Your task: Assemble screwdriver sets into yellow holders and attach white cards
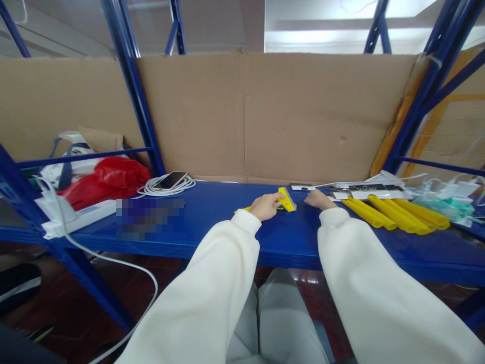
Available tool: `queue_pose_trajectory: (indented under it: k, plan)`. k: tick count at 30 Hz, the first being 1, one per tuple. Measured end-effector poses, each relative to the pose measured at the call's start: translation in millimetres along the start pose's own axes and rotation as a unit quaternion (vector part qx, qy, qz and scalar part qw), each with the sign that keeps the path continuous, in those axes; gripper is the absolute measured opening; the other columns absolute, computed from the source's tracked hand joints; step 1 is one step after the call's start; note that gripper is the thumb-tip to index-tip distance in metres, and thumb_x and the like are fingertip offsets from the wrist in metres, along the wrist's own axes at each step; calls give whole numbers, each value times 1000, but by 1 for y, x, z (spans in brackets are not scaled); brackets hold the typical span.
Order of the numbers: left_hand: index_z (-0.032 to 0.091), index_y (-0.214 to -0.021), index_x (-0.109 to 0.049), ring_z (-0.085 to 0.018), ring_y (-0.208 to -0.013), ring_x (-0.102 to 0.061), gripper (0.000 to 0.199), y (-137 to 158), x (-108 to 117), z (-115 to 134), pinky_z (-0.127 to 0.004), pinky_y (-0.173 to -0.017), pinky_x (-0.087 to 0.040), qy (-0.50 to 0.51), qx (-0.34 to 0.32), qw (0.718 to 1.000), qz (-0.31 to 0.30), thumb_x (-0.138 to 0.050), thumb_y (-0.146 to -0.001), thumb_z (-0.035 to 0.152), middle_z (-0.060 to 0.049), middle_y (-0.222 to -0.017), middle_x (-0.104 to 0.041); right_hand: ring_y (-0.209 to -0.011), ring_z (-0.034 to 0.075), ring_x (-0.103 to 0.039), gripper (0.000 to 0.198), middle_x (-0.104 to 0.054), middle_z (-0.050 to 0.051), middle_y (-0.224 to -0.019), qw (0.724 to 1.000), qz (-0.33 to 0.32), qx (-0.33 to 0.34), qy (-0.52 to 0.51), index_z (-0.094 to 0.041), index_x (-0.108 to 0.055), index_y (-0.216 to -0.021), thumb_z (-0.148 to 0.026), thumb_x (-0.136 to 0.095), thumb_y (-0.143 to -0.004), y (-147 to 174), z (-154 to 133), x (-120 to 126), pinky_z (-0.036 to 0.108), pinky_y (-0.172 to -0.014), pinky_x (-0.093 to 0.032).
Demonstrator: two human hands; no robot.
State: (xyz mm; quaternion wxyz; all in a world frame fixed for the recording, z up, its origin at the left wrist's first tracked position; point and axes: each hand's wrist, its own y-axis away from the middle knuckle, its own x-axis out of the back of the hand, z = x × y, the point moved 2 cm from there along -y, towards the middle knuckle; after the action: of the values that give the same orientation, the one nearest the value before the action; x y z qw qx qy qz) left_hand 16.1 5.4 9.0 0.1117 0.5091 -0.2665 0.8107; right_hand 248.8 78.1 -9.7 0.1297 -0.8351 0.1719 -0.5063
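Observation:
My left hand [266,206] is closed around a yellow scraper [287,200] above the blue shelf. The scraper's wide head, with a greyish blade edge, sticks out to the right of my fingers, and a bit of yellow shows at the wrist. To the right, my right hand [318,199] has its fingers curled together, apart from the scraper. Whatever it may hold is hidden. A small white and black packet [302,187] lies just behind my right hand. Several yellow tubes [394,215] rest side by side to the right of that hand.
Black and white flat packages [375,191] lie behind the tubes, with clear plastic and greenish items [447,197] farther right. At left are a phone [172,180] on a coiled white cable [151,188], a power strip [91,215] and a red bag [109,177]. Cardboard [288,116] stands behind the shelf.

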Motion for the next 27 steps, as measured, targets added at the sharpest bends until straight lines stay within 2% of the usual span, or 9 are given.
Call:
queue_pose_trajectory:
  k: [3,6,9,13,19,27]
  plan:
    - [30,-129,-63,-21,-123,-59,38,0,-1,-1,-33,-105,-44,5,-2,1000,-8,-53,-93,21,-2,-133,-64,-70,21,-66,15,-68,6,-63,994,-50,10,-99,-17,-69,-63,-26,-64,-75,9,-23,2,31,-67,-53]
    - [27,-128,-65,-21,-123,-60,37,-1,-2,-2,-33,-105,-45,13,-7,1000,-15,-55,-93,22,-4,-131,-66,-77,18,-65,12,-72,5,-78,959,-74,29,-272,-17,-71,-72,-27,-66,-75,22,-49,6,32,-76,-52]
    - [28,-127,-65,-21,-122,-60,36,-1,-3,-3,-34,-105,-44,18,-15,1000,-19,-56,-93,24,-4,-129,-67,-75,16,-63,10,-70,3,-74,935,-108,48,-333,-17,-67,-66,-25,-70,-72,32,-66,4,32,-80,-51]
    - [29,-128,-64,-21,-123,-60,37,0,-3,-3,-35,-105,-45,16,-21,999,-20,-56,-93,24,-4,-129,-67,-74,16,-63,11,-69,1,-71,938,-109,69,-321,-18,-64,-62,-22,-73,-68,35,-71,-1,30,-79,-50]
    - [30,-126,-66,-22,-122,-60,36,2,0,-2,-34,-106,-44,-12,-22,999,-23,-56,-92,22,-3,-129,-67,-79,17,-63,14,-66,0,-71,961,-61,118,-243,-19,-62,-57,-17,-69,-69,29,-70,-4,31,-84,-50]
    - [30,-123,-69,-23,-122,-60,34,5,3,0,-34,-105,-44,-30,-25,999,-18,-55,-93,23,-3,-128,-67,-80,17,-62,11,-66,0,-75,964,-53,116,-233,-19,-61,-60,-15,-66,-69,29,-71,-5,32,-85,-49]
